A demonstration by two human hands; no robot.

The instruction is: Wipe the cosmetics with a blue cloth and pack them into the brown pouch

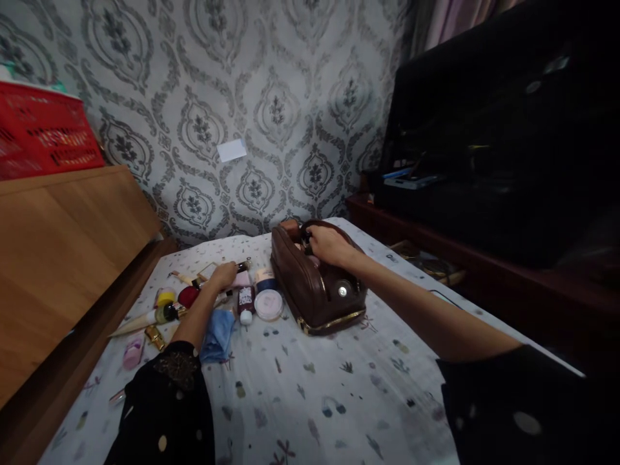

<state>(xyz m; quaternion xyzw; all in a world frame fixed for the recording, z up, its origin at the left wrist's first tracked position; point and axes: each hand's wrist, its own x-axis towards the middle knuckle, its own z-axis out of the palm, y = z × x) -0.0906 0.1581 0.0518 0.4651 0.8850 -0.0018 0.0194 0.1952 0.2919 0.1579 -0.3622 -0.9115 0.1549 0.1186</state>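
Observation:
A brown leather toiletry bag (310, 294) with gold zippers stands unzipped on the patterned sheet. My right hand (332, 247) is at its opening, fingers closed around something dark that I cannot make out. To the left, my left hand (223, 276) reaches among the cosmetics, its fingers closed on a small dark tube (242, 265) with a shiny end. Close by it lie a pink box (241, 279), a dark red bottle with a white cap (246, 302), a round pale jar (268, 304), a blue-banded jar (265, 279) and a folded blue cloth (217, 336).
More cosmetics lie left of my left forearm, among them a yellow-lidded jar (165, 297), a gold tube (155, 337) and a pink bottle (132, 353). A wooden cabinet (72, 245) carries a red basket (48, 129). A large black screen (494, 129) stands on the right.

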